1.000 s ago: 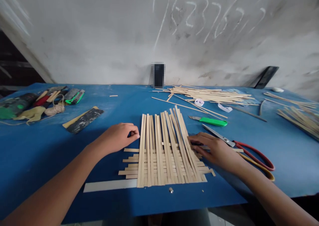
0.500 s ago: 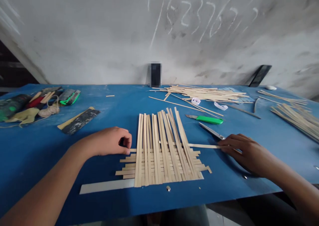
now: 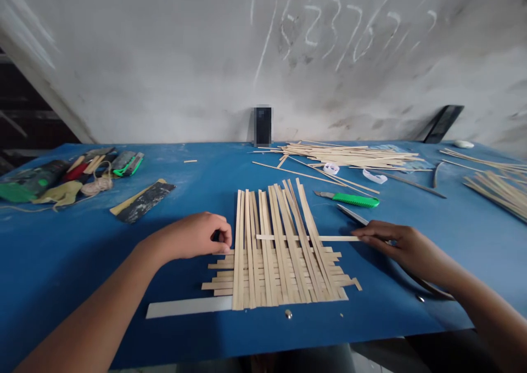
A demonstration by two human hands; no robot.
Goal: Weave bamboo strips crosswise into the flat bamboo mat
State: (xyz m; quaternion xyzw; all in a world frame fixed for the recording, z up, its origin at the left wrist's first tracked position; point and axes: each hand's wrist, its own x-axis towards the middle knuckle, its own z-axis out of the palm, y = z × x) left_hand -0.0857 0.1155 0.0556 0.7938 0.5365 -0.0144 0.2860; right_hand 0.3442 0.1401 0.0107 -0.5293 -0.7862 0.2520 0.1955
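A partly woven mat of pale bamboo strips (image 3: 284, 280) lies on the blue table, with long upright strips fanning away from me and crosswise strips packed in the near half. My right hand (image 3: 397, 247) pinches the right part of a loose bamboo strip (image 3: 335, 238), which passes over and under the uprights above the packed rows. The strip's left end shows on top of the uprights. At the mat's left edge, my left hand (image 3: 206, 235) is curled, thumb and finger closed at the end of a crosswise strip (image 3: 229, 253). Scissors (image 3: 352, 215) lie partly hidden behind my right hand.
A green cutter knife (image 3: 356, 199) lies beyond the mat. Behind it is a pile of strips (image 3: 349, 154), and more strips (image 3: 498, 192) lie at right. A white flat strip (image 3: 189, 306) sticks out front left. Tools and twine (image 3: 97, 184) sit at far left.
My right hand has moved left with the loose strip, whose end now reaches further left across the uprights. My left hand stays at the mat's left edge. The view has shifted slightly.
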